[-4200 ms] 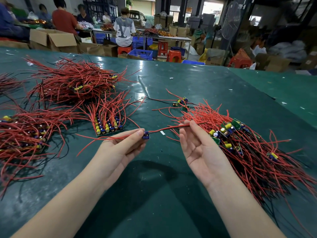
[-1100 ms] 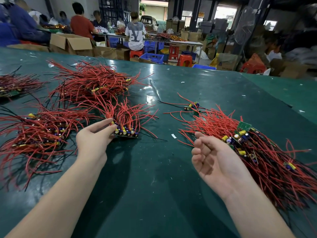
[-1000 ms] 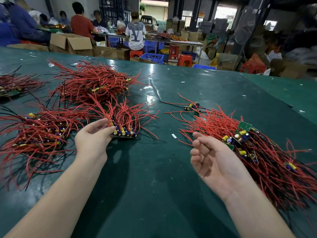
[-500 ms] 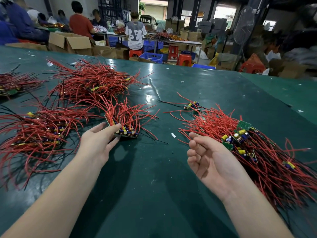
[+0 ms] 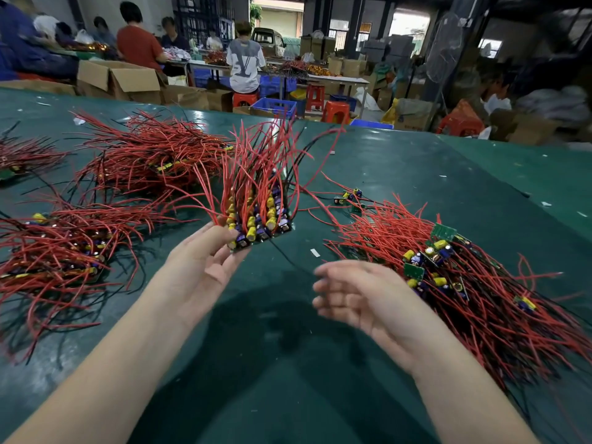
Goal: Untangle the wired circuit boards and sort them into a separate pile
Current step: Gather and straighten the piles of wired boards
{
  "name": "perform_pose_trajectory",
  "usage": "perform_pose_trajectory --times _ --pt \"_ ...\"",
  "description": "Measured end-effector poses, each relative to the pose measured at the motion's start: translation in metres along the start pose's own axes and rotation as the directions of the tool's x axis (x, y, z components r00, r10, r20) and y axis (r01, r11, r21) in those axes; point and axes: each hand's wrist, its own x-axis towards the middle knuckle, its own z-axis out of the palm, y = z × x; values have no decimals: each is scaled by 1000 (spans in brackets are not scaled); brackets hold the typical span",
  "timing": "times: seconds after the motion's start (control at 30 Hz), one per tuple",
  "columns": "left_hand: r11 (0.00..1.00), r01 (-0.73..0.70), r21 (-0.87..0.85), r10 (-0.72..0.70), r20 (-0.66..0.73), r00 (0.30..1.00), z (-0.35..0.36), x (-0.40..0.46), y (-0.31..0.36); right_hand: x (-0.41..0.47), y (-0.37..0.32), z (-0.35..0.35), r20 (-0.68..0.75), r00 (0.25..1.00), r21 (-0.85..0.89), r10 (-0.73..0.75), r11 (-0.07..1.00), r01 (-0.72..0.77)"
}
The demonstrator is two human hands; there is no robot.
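Note:
My left hand (image 5: 205, 264) holds a stacked bundle of circuit boards (image 5: 259, 222) by its near edge, lifted off the green table (image 5: 416, 168), with the red wires fanning upward. My right hand (image 5: 355, 299) hovers palm up to the right of the bundle, fingers relaxed and slightly blurred, holding nothing. A tangled heap of wired boards (image 5: 464, 283) with yellow and blue capacitors lies just right of that hand. A few loose boards (image 5: 347, 198) sit beyond the heap.
Sorted red-wire piles lie at left (image 5: 61, 254), far left (image 5: 19, 158) and back left (image 5: 147, 155). Beyond the table's far edge are cardboard boxes (image 5: 118, 80), blue crates, red stools and several seated people.
My left hand has lifted the small bundle of boards off the table and brought it toward the middle. My right hand has shifted left toward it.

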Motion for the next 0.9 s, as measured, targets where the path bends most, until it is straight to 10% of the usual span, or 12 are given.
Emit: perform_pose_trajectory --times 0.1,0.2,0.57,0.9 --pt "996 54 -74 -50 54 997 5 -6 -4 -4 4 4 100 988 -338 115 938 -75" --pt "998 63 -17 -61 98 993 6 -11 -7 5 8 -4 -67 995 -613 -74 790 17" --pt "983 74 170 -121 286 950 14 -27 -21 19 12 -1 40 984 225 -175 961 162" --pt "922 -34 387 -83 281 956 15 -31 -28 8 12 0 -28 994 219 -110 969 113"
